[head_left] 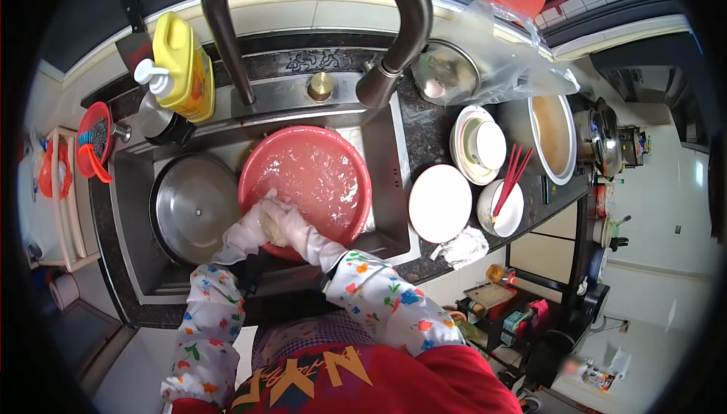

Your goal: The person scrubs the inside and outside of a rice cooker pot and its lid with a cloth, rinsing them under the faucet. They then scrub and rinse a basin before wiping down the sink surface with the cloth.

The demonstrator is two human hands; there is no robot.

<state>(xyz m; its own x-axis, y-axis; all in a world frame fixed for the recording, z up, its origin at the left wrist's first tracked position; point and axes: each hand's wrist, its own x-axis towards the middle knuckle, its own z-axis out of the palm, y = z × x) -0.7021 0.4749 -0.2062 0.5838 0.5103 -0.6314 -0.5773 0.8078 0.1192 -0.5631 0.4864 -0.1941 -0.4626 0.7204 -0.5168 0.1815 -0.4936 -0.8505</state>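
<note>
A pink basin point(305, 138) of soapy-looking water sits in the steel sink. Over its front left rim, my two white-gloved hands are together. My left hand point(248, 231) and my right hand point(290, 221) are closed around a pale yellowish wad point(273, 234), like a scrubbing cloth, mostly covered by the fingers. Left of the basin lies a round metal pan point(195, 206) with a little water in it.
A dark faucet point(413, 35) arches over the sink. Behind to the left stands a yellow detergent jug point(182, 70). Along the right counter are a white plate point(440, 203), stacked bowls point(463, 145), a bowl point(509, 221) with red chopsticks point(511, 179), and a large pot point(522, 130).
</note>
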